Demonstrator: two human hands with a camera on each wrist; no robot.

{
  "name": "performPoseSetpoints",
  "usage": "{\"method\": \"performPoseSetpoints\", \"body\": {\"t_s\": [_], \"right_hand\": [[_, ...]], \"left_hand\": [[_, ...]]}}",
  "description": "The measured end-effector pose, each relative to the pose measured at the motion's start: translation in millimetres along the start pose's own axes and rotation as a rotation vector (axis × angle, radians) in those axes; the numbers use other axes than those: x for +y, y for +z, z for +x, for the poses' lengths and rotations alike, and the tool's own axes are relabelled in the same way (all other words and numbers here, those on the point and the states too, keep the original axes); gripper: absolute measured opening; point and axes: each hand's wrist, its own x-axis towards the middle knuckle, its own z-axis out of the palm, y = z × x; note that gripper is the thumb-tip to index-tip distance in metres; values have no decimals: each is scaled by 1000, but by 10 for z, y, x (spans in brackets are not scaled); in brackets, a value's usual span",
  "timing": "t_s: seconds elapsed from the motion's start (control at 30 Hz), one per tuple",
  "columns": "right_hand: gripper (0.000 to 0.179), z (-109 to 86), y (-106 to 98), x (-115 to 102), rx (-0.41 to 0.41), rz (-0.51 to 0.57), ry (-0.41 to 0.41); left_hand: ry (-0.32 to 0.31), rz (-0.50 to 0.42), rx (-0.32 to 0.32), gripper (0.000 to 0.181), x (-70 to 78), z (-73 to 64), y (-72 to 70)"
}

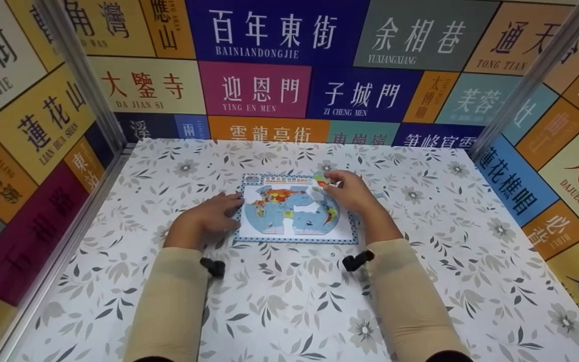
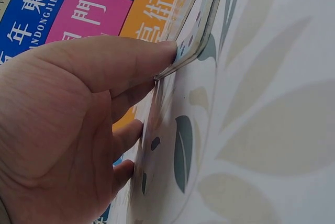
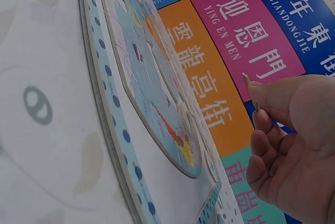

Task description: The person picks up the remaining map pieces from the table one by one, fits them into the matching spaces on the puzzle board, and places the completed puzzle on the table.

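Note:
A world-map jigsaw puzzle board with a blue dotted border lies flat on the table. White gaps show among its blue, orange and yellow map pieces. My right hand pinches a small green and red puzzle piece over the board's upper right part. In the right wrist view the piece is seen edge-on between thumb and fingers, raised off the board. At the board's left edge is my left hand. Its thumb touches the board's corner in the left wrist view, with the other fingers extended onto the tabletop.
The table has a white cover printed with grey leaves and flowers. Panels with large Chinese lettering stand behind it and on both sides. Metal posts rise at the back corners.

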Motion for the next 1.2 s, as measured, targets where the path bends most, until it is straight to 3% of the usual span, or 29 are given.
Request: {"method": "performPoseSetpoints", "body": {"t_s": [0.47, 0.73, 1.2], "right_hand": [[44, 83, 182, 135, -52, 21, -9], [43, 116, 250, 178, -84, 35, 30], [44, 166, 293, 146, -119, -30, 34]], "left_hand": [[-38, -36, -1, 77, 0, 11, 11], [-8, 6, 12, 76, 13, 4, 4], [-26, 15, 7, 76, 22, 13, 0]]}}
